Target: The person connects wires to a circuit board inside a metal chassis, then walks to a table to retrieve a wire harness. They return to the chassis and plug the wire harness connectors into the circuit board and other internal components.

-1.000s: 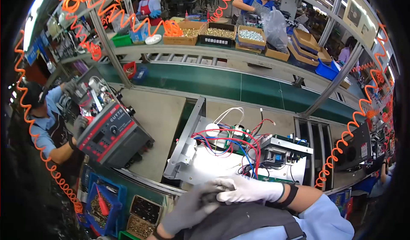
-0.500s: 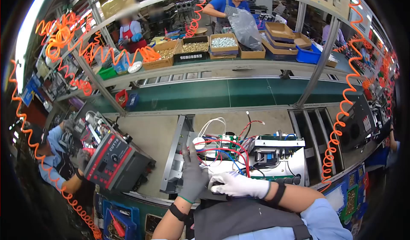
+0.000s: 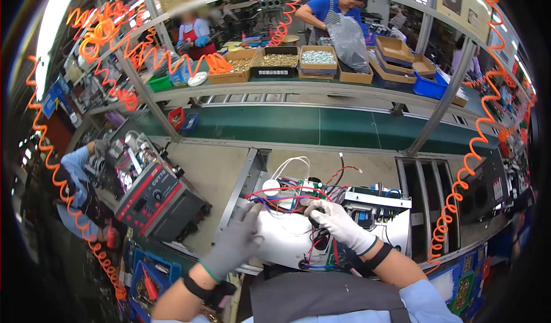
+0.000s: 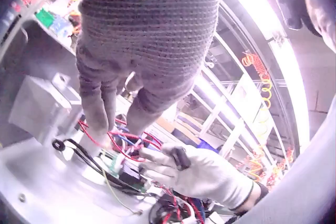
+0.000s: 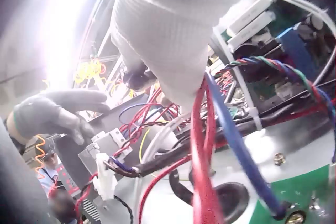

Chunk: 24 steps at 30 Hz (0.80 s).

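An open metal chassis (image 3: pixel 281 231) with a white base plate lies in front of me, carrying circuit boards and red and blue wires (image 3: pixel 287 198). My left hand (image 3: pixel 238 240), in a grey glove, is over the chassis's left part. Its fingers extend down towards the wires in the left wrist view. My right hand (image 3: pixel 341 225), in a white glove, reaches among the wires at the middle. A small black part (image 4: pixel 180 158) is held against its palm; its exact kind does not show. Thick red wires (image 5: pixel 202 145) run down beside the right fingertips.
A grey CUT70 machine (image 3: pixel 163 199) stands at left, beside another person. Metal rollers (image 3: pixel 427 208) lie right of the chassis. Orange coiled hoses (image 3: pixel 476 151) hang on both sides. Beyond the green conveyor (image 3: pixel 258 122) are boxes of small parts (image 3: pixel 278 62). Blue bins (image 3: pixel 152 277) sit front left.
My hands were together near my apron, then parted. The left has moved left over the chassis; the right has gone forward into the wires, with the black part still in it.
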{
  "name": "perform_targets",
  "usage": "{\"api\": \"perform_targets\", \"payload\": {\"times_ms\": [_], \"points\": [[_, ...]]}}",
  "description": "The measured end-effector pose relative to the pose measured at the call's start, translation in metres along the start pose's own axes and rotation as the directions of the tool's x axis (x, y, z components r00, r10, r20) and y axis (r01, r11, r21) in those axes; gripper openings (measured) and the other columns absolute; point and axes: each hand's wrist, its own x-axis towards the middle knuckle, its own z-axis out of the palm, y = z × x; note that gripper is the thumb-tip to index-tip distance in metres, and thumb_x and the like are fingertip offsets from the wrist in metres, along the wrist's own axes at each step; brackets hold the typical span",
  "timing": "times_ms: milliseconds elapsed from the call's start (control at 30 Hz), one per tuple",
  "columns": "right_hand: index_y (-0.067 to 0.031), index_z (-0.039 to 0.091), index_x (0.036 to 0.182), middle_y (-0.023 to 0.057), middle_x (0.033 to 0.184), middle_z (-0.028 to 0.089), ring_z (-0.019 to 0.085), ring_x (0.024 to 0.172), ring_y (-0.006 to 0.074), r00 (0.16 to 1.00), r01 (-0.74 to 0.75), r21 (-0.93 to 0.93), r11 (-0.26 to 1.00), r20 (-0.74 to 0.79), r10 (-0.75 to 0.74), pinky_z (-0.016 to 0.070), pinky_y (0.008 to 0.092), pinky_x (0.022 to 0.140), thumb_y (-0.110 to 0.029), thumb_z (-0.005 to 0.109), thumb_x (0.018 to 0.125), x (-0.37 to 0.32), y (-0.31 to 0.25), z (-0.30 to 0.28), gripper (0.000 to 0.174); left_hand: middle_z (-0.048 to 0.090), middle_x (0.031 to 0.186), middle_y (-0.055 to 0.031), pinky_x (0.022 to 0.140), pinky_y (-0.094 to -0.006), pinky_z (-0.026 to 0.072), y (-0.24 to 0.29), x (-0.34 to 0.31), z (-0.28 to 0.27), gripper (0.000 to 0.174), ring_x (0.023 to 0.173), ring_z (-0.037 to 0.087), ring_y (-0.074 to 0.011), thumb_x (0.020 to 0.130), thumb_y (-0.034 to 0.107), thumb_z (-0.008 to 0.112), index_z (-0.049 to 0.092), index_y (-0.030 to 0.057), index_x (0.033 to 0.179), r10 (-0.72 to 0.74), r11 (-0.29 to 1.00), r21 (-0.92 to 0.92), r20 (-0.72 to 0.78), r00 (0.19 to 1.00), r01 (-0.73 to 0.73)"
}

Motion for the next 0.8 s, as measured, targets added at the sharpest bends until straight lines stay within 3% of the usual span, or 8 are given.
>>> {"api": "perform_targets", "payload": {"times_ms": [133, 200, 300, 467, 533, 567, 700, 800], "points": [[0.0021, 0.062, 0.105, 0.0072, 0.11, 0.063, 0.055, 0.096, 0.0128, 0.999, -0.025, 0.232, 0.972, 0.042, 0.016, 0.0435, 0.027, 0.091, -0.023, 0.055, 0.094, -0.001, 0.002, -0.006, 0.028, 0.04, 0.141, -0.0187, 0.087, -0.0347, 0.053, -0.021, -0.021, -0.021, 0.061, 0.11, 0.059, -0.0272, 0.081, 0.007, 0.066, 0.045, 0.0063, 0.138, 0.024, 0.992, -0.128, 0.114, 0.993, -0.009], [0.0021, 0.063, 0.104, 0.006, 0.103, 0.064, 0.057, 0.091, 0.0129, 0.985, 0.025, 0.038, 0.999, 0.172, -0.031, 0.0465, 0.0297, 0.082, -0.025, 0.057, 0.093, 0.006, 0.002, -0.004, 0.03, 0.037, 0.144, -0.0195, 0.091, -0.0378, 0.0515, -0.002, -0.01, -0.011, 0.066, 0.121, 0.052, -0.0331, 0.08, 0.006, 0.065, 0.041, 0.0048, 0.141, 0.124, 0.983, 0.143, -0.049, 0.991, -0.116], [0.0018, 0.061, 0.1, 0.0111, 0.088, 0.063, 0.059, 0.083, 0.0149, 0.95, 0.0, -0.266, 0.964, 0.302, 0.083, 0.047, 0.0301, 0.074, -0.023, 0.057, 0.091, 0.021, 0.005, 0.002, 0.027, 0.032, 0.147, -0.0212, 0.096, -0.0408, 0.0482, 0.019, 0.027, 0.021, 0.082, 0.125, 0.048, -0.0396, 0.078, 0.005, 0.065, 0.023, 0.0038, 0.149, -0.106, 0.99, 0.091, -0.049, 0.993, 0.11], [0.0014, 0.06, 0.095, 0.0127, 0.089, 0.063, 0.061, 0.082, 0.0203, 0.972, 0.082, -0.282, 0.956, 0.234, -0.014, 0.047, 0.034, 0.073, -0.017, 0.057, 0.09, 0.022, 0.008, -0.001, 0.019, 0.031, 0.147, -0.0238, 0.092, -0.0427, 0.0505, -0.029, 0.08, 0.087, 0.087, 0.122, 0.049, -0.0434, 0.076, 0.0, 0.062, 0.016, 0.0043, 0.149, -0.104, 0.952, 0.242, -0.329, 0.939, 0.19], [-0.0001, 0.062, 0.096, 0.0153, 0.132, 0.053, 0.052, 0.117, 0.0204, 0.971, 0.141, -0.09, 0.986, 0.208, -0.12, 0.0403, 0.0325, 0.098, -0.011, 0.055, 0.092, 0.012, 0.012, -0.008, 0.013, 0.034, 0.144, -0.0273, 0.087, -0.0452, 0.0515, -0.019, 0.088, 0.082, 0.077, 0.117, 0.053, -0.0448, 0.076, -0.002, 0.062, 0.025, 0.0033, 0.143, -0.351, 0.915, 0.113, -0.253, 0.902, 0.388], [-0.0007, 0.062, 0.095, 0.0182, 0.143, 0.045, 0.045, 0.129, 0.0221, 0.942, 0.286, -0.084, 0.954, 0.208, -0.264, 0.0351, 0.0324, 0.105, -0.006, 0.055, 0.091, 0.006, 0.012, -0.011, 0.01, 0.045, 0.134, -0.0278, 0.085, -0.0465, 0.051, -0.028, 0.09, 0.09, 0.07, 0.11, 0.056, -0.0448, 0.076, -0.002, 0.063, 0.032, 0.0066, 0.138, -0.301, 0.929, 0.109, -0.336, 0.893, 0.354], [0.0014, 0.063, 0.096, 0.0192, 0.138, 0.05, 0.048, 0.128, 0.0245, 0.965, 0.094, -0.007, 0.996, 0.246, -0.089, 0.0364, 0.0344, 0.106, -0.006, 0.055, 0.09, -0.032, -0.031, -0.028, 0.013, 0.058, 0.115, -0.0202, 0.08, -0.0489, 0.0523, -0.006, 0.076, 0.072, 0.056, 0.096, 0.063, -0.0436, 0.08, 0.003, 0.06, 0.037, 0.0101, 0.131, -0.385, 0.919, 0.004, -0.211, 0.898, 0.395], [0.001, 0.061, 0.095, 0.0172, 0.127, 0.056, 0.054, 0.119, 0.0214, 0.951, 0.278, -0.139, 0.951, 0.177, -0.252, 0.0411, 0.0363, 0.1, -0.005, 0.054, 0.088, -0.047, -0.044, -0.034, 0.011, 0.06, 0.114, -0.0188, 0.078, -0.0484, 0.0521, 0.001, 0.052, 0.087, 0.051, 0.092, 0.064, -0.0415, 0.081, 0.008, 0.059, 0.04, 0.01, 0.129, -0.031, 0.952, 0.286, -0.252, 0.967, 0.105]]}}
